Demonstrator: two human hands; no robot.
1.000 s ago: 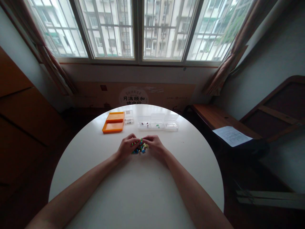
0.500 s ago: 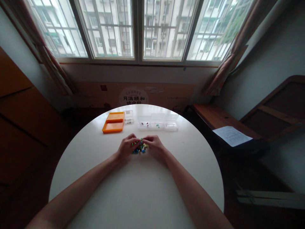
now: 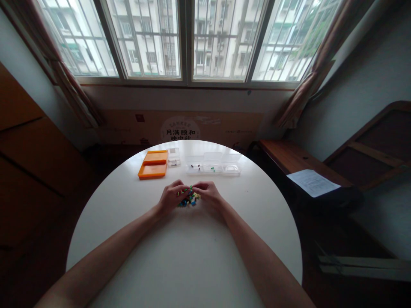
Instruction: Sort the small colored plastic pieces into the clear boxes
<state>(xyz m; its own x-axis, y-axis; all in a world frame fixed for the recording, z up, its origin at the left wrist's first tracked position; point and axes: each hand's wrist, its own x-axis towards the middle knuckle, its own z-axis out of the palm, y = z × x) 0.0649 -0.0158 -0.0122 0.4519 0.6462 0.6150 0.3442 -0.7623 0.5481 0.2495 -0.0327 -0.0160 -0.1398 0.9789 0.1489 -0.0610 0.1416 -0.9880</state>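
A small heap of coloured toy bricks (image 3: 189,202), in blue, green, yellow and dark tones, lies on the white round table (image 3: 180,265). My left hand (image 3: 173,196) rests on the left of the heap, its fingers bent inward over the bricks. From the right my right hand (image 3: 207,192) reaches in, thumb and fingers drawn together. The fingertips of both hands nearly meet above the heap. A tiny green piece (image 3: 191,187) shows between them. Whether either hand grips it is too small to tell.
Behind my hands stand an orange tray (image 3: 152,175), a small clear box (image 3: 174,162) and a clear compartment box (image 3: 231,172) with open lids and a few tiny pieces inside. A paper sheet (image 3: 313,183) lies on a wooden bench (image 3: 282,156) at the right.
Hardly anything differs. Both hands stay over the heap with only slight finger movement, and the boxes and tray keep their places.
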